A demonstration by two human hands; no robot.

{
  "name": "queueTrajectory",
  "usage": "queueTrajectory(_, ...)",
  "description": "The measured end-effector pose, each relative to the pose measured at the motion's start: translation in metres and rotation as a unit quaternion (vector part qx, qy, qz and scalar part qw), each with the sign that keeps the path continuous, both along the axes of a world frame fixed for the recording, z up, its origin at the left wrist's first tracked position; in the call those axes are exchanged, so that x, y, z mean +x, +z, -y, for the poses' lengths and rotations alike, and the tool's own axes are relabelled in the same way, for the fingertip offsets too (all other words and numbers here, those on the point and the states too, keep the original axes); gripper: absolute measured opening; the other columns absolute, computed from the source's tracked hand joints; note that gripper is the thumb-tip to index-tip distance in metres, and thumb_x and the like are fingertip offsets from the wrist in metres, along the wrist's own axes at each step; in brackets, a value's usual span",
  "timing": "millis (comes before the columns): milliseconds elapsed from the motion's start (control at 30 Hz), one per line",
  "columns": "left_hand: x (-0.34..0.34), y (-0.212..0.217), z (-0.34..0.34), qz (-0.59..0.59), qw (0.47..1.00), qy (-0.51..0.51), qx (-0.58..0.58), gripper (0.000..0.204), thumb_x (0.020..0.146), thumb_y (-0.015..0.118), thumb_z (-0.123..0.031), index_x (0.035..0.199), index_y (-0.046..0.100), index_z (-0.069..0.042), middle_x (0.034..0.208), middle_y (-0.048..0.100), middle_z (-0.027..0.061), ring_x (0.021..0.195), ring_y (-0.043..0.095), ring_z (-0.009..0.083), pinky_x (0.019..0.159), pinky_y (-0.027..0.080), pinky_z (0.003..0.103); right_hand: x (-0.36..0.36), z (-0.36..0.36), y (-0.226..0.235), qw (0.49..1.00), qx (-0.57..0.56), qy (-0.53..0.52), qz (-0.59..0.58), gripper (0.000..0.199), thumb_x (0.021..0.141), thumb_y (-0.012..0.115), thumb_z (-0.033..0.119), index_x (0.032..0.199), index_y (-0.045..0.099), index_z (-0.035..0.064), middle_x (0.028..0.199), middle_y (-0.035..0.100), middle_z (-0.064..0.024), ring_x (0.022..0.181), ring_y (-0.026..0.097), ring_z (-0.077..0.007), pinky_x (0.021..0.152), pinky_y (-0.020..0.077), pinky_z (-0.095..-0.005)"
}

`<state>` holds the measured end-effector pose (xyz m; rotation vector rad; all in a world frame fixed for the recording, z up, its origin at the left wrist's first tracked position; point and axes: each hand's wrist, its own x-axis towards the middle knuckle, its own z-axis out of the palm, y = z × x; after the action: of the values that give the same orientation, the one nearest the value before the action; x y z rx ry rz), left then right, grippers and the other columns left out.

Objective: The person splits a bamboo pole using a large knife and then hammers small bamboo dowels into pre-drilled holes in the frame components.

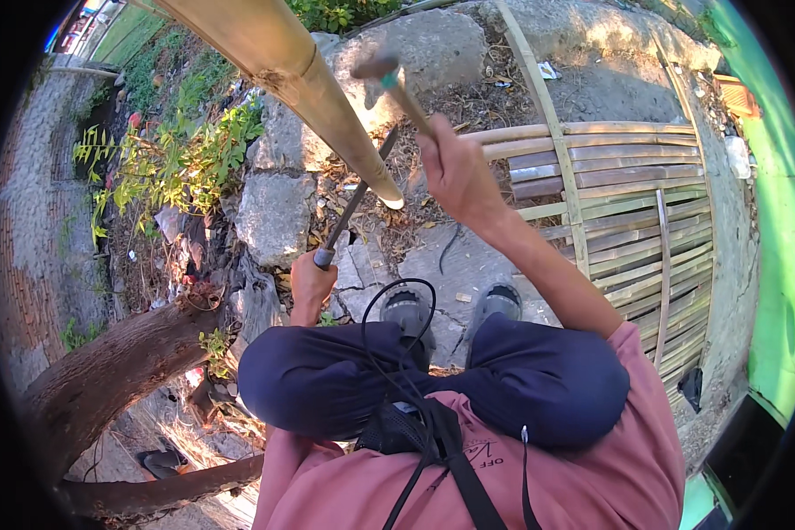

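My left hand [313, 281] is closed round the handle of a long machete [352, 208], whose dark blade slants up and to the right. The blade meets the lower part of a thick bamboo pole [305, 79] that comes in from the top; whether it has cut into the pole I cannot tell. My right hand [458, 172] grips the wooden handle of a hammer [400, 93], raised to the right of the pole. The hammer's head is blurred by motion, with a teal band just below it. The pole's pale cut end [392, 203] points down toward the ground.
To the right lies a panel of bamboo slats [645, 212] with crossing strips, next to a green wall [773, 221]. Stone blocks [274, 219] and leafy plants [163, 163] stand at the left. A tree trunk [128, 362] leans at lower left. A black cable [367, 331] loops over my legs.
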<state>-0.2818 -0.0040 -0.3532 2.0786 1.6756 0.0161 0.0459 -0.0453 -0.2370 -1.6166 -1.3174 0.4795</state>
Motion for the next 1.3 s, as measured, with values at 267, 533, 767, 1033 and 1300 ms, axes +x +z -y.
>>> queueTrajectory(267, 0.003, -0.011, 0.004, 0.022, 1.0, -0.016, 0.002, 0.016, 0.07, 0.068, -0.014, 0.08, 0.068, -0.001, 0.075, 0.067, 0.0235, 0.074, 0.066, 0.0444, 0.069, 0.052, 0.051, 0.002, 0.005, -0.023, 0.986, -0.161, 0.03, 0.011, 0.029, 0.105, 0.05, 0.028, 0.101, 0.052, -0.0011, 0.066, 0.062, -0.0277, 0.066, 0.063, -0.0512, 0.056, 0.0462, -0.0584)
queueTrajectory(533, 0.022, 0.0, 0.001, -0.002, 1.0, -0.022, 0.006, 0.017, 0.071, 0.069, -0.015, 0.083, 0.07, -0.002, 0.077, 0.068, 0.0231, 0.076, 0.067, 0.0443, 0.07, 0.053, 0.05, 0.012, 0.023, -0.082, 0.966, -0.253, 0.038, 0.032, 0.036, 0.107, 0.046, 0.032, 0.105, 0.058, -0.0016, 0.07, 0.063, -0.0278, 0.072, 0.065, -0.0504, 0.063, 0.0493, -0.0586)
queueTrajectory(767, -0.008, -0.011, 0.005, -0.015, 1.0, 0.0, -0.02, 0.018, 0.07, 0.07, -0.015, 0.08, 0.069, -0.001, 0.074, 0.067, 0.0245, 0.073, 0.067, 0.0441, 0.069, 0.053, 0.05, -0.005, -0.002, -0.018, 0.988, -0.149, 0.03, -0.013, 0.029, 0.106, 0.047, 0.026, 0.099, 0.055, 0.0, 0.063, 0.06, -0.0264, 0.064, 0.063, -0.0499, 0.056, 0.0471, -0.0574)
queueTrajectory(1033, 0.012, -0.015, 0.004, -0.033, 0.999, -0.012, -0.023, 0.019, 0.072, 0.07, -0.016, 0.086, 0.072, -0.004, 0.079, 0.069, 0.023, 0.076, 0.068, 0.0435, 0.071, 0.055, 0.05, -0.004, 0.027, -0.13, 0.965, -0.251, 0.033, 0.067, 0.031, 0.104, 0.05, 0.032, 0.109, 0.055, 0.0014, 0.071, 0.066, -0.0273, 0.069, 0.067, -0.0496, 0.062, 0.054, -0.0576)
queueTrajectory(1300, -0.003, -0.012, 0.01, -0.044, 0.999, -0.008, 0.008, 0.016, 0.073, 0.069, -0.016, 0.084, 0.073, -0.005, 0.076, 0.069, 0.0218, 0.074, 0.068, 0.0432, 0.069, 0.054, 0.051, -0.012, -0.009, -0.015, 0.989, -0.144, 0.033, 0.0, 0.032, 0.104, 0.05, 0.031, 0.107, 0.056, 0.0005, 0.071, 0.065, -0.0269, 0.07, 0.067, -0.0494, 0.063, 0.0533, -0.0582)
